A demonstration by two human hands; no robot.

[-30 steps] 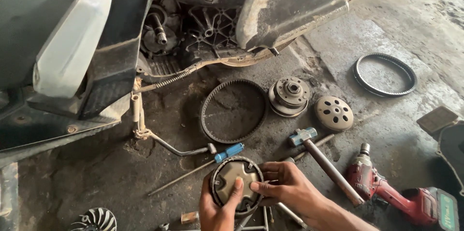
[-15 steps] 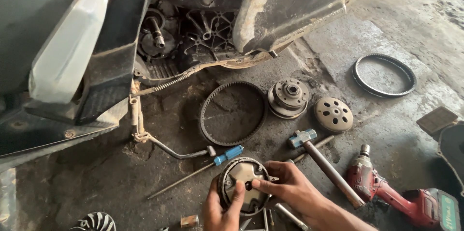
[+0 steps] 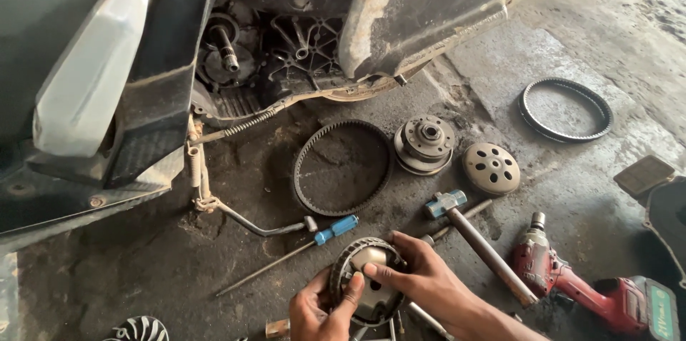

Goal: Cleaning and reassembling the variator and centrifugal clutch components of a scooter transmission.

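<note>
Item: round metal pulley half [image 3: 366, 280], finned rim, dished face turned up toward the camera; lower centre of the frame, held off the floor between both hands

Axis: the disc's flat face tilts slightly toward the upper left; its centre bore points roughly up out of the frame; no long axis to speak of

Left hand [image 3: 318, 309]: below and left of the disc, cupped under its lower rim, thumb pressed flat on the face

Right hand [image 3: 421, 280]: comes in from the lower right, fingers curled over the upper right rim, thumb laid on the face near the bore; equally near, both touching

Just above: blue-handled screwdriver [image 3: 300, 252], shaft running down-left; blue-headed hammer [image 3: 475, 241], handle running down-right

Middle of frame: toothed drive belt [image 3: 341, 167] lying in a loop; clutch assembly [image 3: 424, 142] beside it; perforated round cover [image 3: 491, 167] to the right

Upper right: second belt [image 3: 565, 109], well apart

Lower right: red impact wrench [image 3: 582, 287] on the floor

Upper left: scooter [image 3: 300, 48] with open engine case, bare shaft showing
</note>
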